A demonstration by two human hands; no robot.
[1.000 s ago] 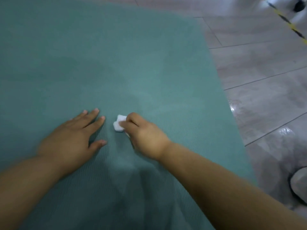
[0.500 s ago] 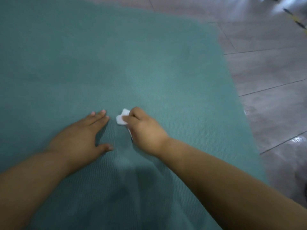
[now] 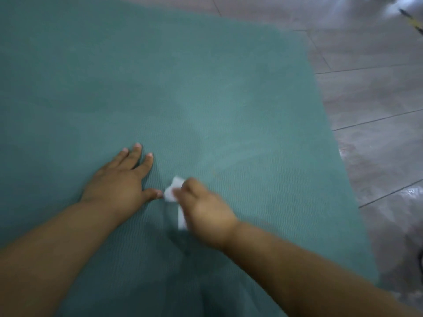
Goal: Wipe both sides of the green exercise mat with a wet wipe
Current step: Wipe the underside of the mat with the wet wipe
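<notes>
Head view is showing the green exercise mat (image 3: 206,92) lying spread flat over the grey tiled floor (image 3: 377,110), its right edge running diagonally down the frame and its finely ribbed face filling most of the picture. The left hand (image 3: 119,179) is resting palm-down on the mat with its fingers straight and spread, holding nothing, seemingly pinning the sheet. Just beside its thumb, the right hand (image 3: 203,211) is curling its fingers round a small white wet wipe (image 3: 172,191), bunched up and pressed against the mat, with a strip of it trailing out under the palm. The mat is looking soft, thin and flexible, likely light, and its ribbing is probably gripping enough to drag on the wipe and ruck if unpinned; for turning it over, taking it by the right edge or a corner would suit best. The wipe is limp and damp, so holding it wadded inside the fingers is working better than a fingertip pinch.
</notes>
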